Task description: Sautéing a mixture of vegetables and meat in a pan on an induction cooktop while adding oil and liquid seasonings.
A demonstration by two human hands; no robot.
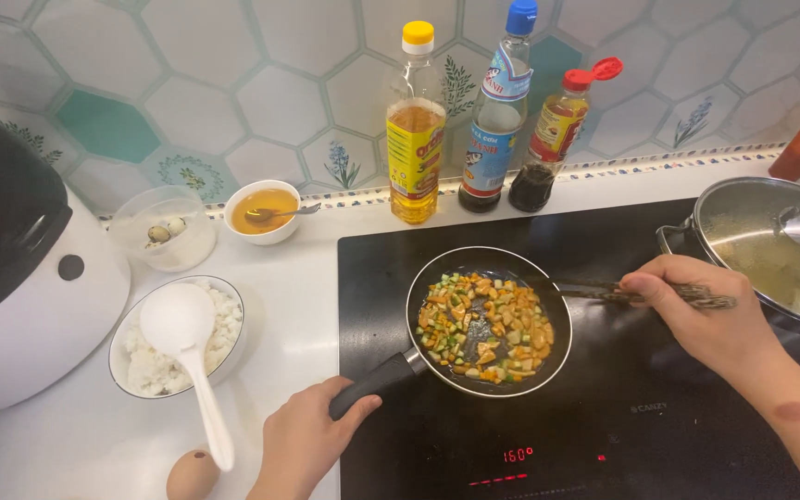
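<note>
Pan (488,324) sits on the black induction hob (641,417), front left zone, loaded with diced vegetables and cubes (485,326) in orange, green and tan. Left hand (303,443) is wrapped shut around the end of the black handle (374,381), thumb over the top, steadying it. Right hand (707,310) is closed on a pair of dark chopsticks (604,292), tips reaching in over the pan's right rim toward the food.

Handling call: that pan looks small and thin-walled, so likely light, but the load sits forward of the handle and would tip the nose down if lifted. The handle is the only safe place to take it; rim and body will be hot, with the hob display lit red. The hob's glass top looks slick, so I'd expect the pan to slide or spin when stirred unless held. The food pieces look soft, oily and loose, easy to flick over that low rim.

Around it on the white bench (298,278): a bowl of rice (155,356) with a white paddle (187,352) resting in it, a small bowl of amber liquid (263,209) with a spoon, a clear tub (161,227), a white rice cooker (20,268), 3 bottles (491,120) against the tiled wall, and a lidded steel pot (775,250) at the hob's right. An egg (192,474) lies near the left wrist.
</note>
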